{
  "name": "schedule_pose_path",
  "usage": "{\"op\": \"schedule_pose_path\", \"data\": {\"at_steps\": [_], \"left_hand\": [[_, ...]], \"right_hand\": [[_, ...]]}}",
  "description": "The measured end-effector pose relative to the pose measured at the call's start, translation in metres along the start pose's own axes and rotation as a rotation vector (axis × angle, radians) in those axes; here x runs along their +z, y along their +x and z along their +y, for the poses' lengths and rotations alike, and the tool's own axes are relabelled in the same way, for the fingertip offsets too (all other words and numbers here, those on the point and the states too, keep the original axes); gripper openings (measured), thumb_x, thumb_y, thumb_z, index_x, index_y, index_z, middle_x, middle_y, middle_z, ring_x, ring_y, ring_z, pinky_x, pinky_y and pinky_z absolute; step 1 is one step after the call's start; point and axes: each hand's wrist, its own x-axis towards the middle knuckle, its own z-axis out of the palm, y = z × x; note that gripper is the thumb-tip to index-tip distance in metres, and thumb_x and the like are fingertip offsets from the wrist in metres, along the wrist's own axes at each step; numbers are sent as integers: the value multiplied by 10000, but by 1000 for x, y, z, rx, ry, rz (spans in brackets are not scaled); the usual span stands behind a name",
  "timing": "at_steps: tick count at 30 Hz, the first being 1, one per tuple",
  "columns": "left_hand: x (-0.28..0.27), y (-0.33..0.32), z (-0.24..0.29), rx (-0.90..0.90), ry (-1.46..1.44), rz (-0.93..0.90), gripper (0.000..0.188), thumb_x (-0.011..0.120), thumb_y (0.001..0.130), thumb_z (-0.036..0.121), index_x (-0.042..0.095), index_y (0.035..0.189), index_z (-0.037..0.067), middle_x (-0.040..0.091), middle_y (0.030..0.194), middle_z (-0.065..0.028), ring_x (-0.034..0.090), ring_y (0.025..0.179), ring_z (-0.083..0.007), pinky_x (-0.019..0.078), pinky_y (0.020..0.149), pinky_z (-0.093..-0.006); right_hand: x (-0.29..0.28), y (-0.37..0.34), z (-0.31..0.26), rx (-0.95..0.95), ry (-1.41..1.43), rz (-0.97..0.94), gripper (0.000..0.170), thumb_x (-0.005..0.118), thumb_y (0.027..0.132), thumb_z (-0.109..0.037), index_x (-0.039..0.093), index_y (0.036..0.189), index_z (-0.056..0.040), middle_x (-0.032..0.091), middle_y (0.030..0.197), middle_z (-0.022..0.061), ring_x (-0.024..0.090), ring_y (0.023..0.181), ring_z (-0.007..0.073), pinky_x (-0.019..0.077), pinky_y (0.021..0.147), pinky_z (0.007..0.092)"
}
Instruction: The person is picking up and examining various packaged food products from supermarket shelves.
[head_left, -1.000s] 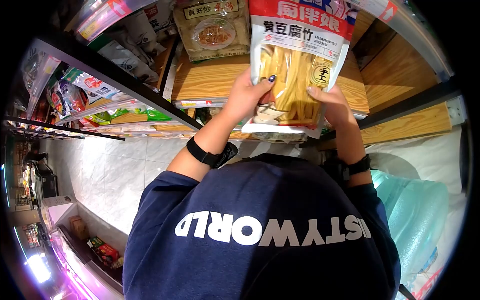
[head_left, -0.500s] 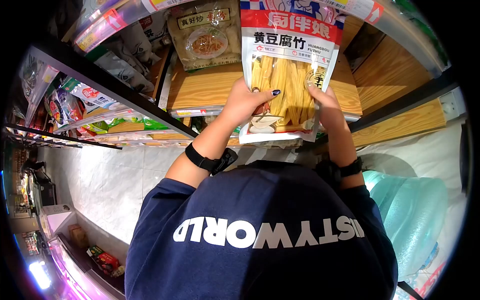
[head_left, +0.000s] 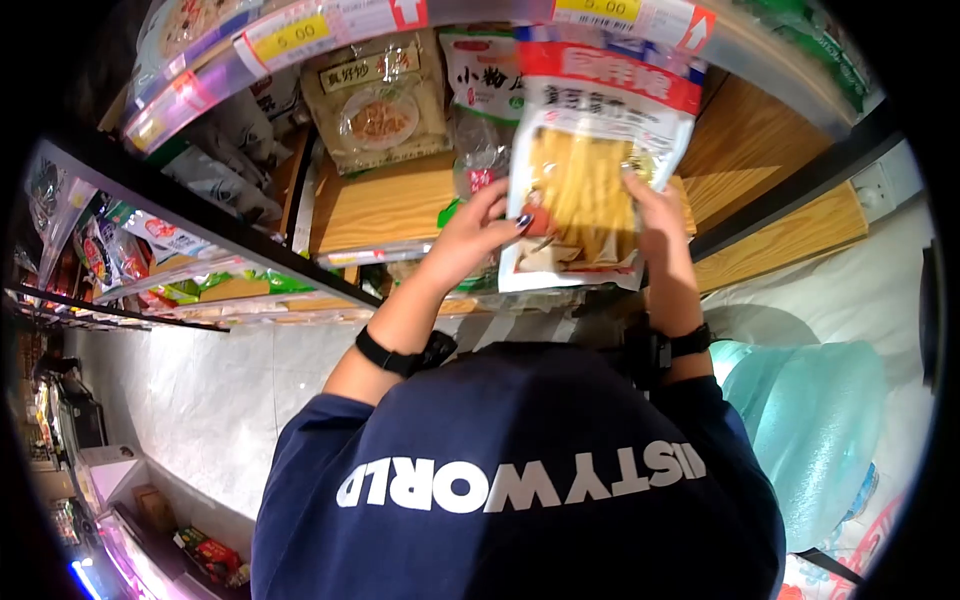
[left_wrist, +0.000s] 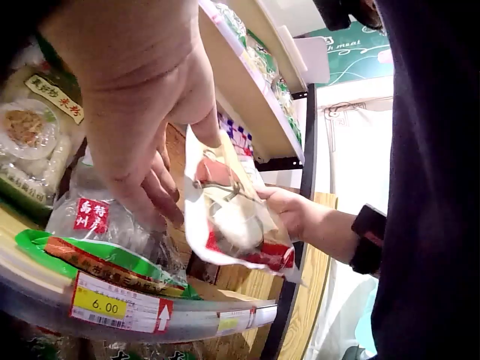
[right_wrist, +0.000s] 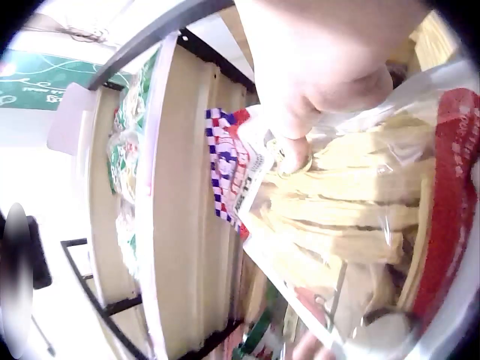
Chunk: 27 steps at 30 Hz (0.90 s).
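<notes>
A clear-fronted bag of dried tofu sticks [head_left: 585, 190], with a red and blue top, is held upright before the shelf. My right hand [head_left: 662, 225] grips its right side, thumb pressed on the front, as the right wrist view also shows around the bag [right_wrist: 352, 202]. At the opposite edge is my left hand [head_left: 468, 238], its thumb overlapping the bag's lower left. In the left wrist view the fingers [left_wrist: 154, 191] of that hand hang loosely apart from the bag [left_wrist: 232, 217], above a clear package with a green edge [left_wrist: 97, 251].
Beside the bag on the wooden shelf [head_left: 385, 205] stand a rice noodle package [head_left: 375, 100] and a white and green packet [head_left: 480, 75]. A price-tag rail [head_left: 470, 15] crosses above. Black uprights [head_left: 240, 215] flank the bay. Large blue-green water bottles [head_left: 800, 440] stand at the right.
My left hand has loosened from the bag's left edge and its fingers have come away to the left. The right hand keeps its grip. The view has shifted, revealing more packets behind.
</notes>
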Motion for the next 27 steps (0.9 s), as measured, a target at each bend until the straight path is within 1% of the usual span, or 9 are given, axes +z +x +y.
{"op": "schedule_pose_path", "data": {"at_steps": [5,9,10,17,20,24,25,26,27], "left_hand": [[-27,-15,-10,-276,5,46,396,475,819,71,391,1205,47,552,1065,-86,563,916,-167,420,823,-268],[-36,-27,-17,-263,48,108,353,456,822,64,420,1174,57,553,1065,-84,560,910,-156,422,762,-244],[-46,-25,-23,-200,73,104,352,454,824,65,420,1174,56,552,1065,-84,555,914,-152,420,763,-243],[-195,25,-9,324,663,765,358,600,702,116,505,1010,-40,555,942,-147,534,867,-217,424,729,-282],[-222,54,14,239,600,935,388,617,706,165,506,1015,-42,550,963,-161,532,876,-229,437,702,-319],[-211,56,37,-279,264,885,516,665,672,267,499,1061,-27,543,1030,-160,530,920,-237,443,714,-336],[-211,59,34,-344,613,913,621,690,636,316,475,1112,-18,538,1070,-149,528,951,-236,438,748,-330],[-276,79,-19,-64,612,950,656,685,645,328,446,1153,-11,538,1081,-145,530,959,-234,428,780,-323],[-257,67,0,42,461,880,668,686,642,351,448,1159,1,537,1086,-139,526,965,-237,417,798,-323]], "right_hand": [[-73,91,8,-39,-51,-96,267,605,777,-177,558,911,49,612,862,134,578,683,190,458,642,284],[-77,116,45,-511,-1221,226,431,570,768,-276,500,999,81,560,889,270,538,810,388,418,730,416],[-72,116,54,-564,-1051,205,455,546,765,-319,475,988,72,502,925,325,470,891,449,376,778,460],[-18,53,71,-547,-1586,41,582,394,828,-427,333,1256,-37,333,1274,207,264,1208,354,227,975,436],[-5,52,66,-508,-1698,36,552,393,828,-419,344,1241,-56,346,1259,192,270,1202,353,222,971,446],[-5,58,67,-479,-1669,48,457,405,821,-404,458,1095,-42,461,1126,147,338,1145,335,253,941,450],[-7,59,70,-511,-1669,76,461,405,820,-403,455,1098,-38,457,1129,154,343,1137,335,252,939,451],[-10,65,77,-554,-1617,108,455,417,815,-393,456,1092,-34,457,1126,156,344,1136,335,249,940,451],[-10,71,81,-595,-1567,138,449,429,810,-382,458,1086,-30,458,1123,157,344,1134,335,247,942,450]]}}
